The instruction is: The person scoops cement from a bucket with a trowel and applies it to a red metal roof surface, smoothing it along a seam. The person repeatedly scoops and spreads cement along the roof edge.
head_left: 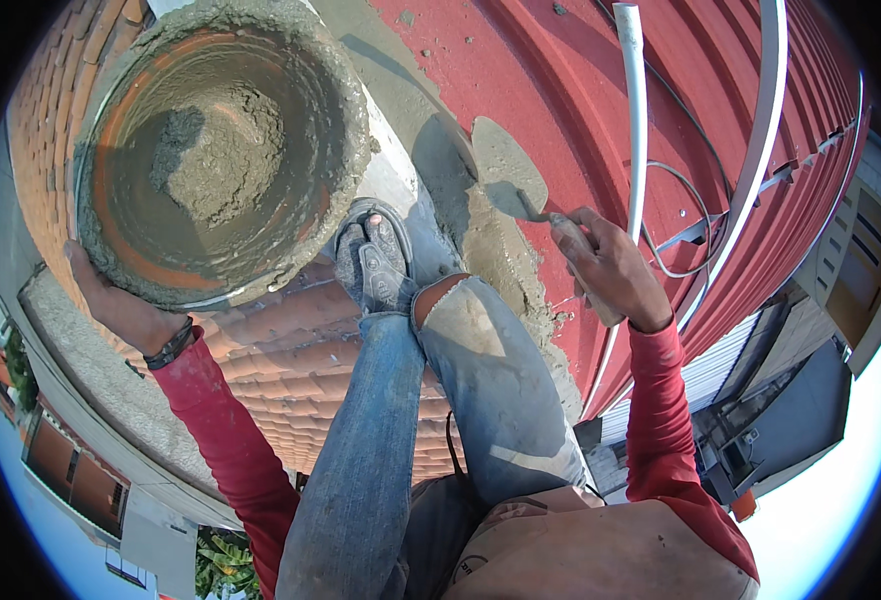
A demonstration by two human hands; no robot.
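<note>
My left hand [128, 305] grips the lower-left edge of a wide round basin [140, 262], which is caked with grey mortar inside and along its rim. A lumpy mound of wet mortar [222, 155] lies in the bottom of it. On the other side, my right hand [615, 265] is wrapped round the handle of a trowel [505, 165]. The trowel's pointed, mortar-smeared blade is over the edge where a band of grey mortar [505, 255] meets the red metal roof [570, 110]. Whether the blade touches the mortar I cannot tell.
Orange clay roof tiles [290, 350] slope beneath my legs and the basin. My sandalled foot [375, 260] is by the pale ridge. A white pipe [632, 120], a curved white strip [760, 150] and a thin cable [685, 275] cross the red roof. Buildings show far below.
</note>
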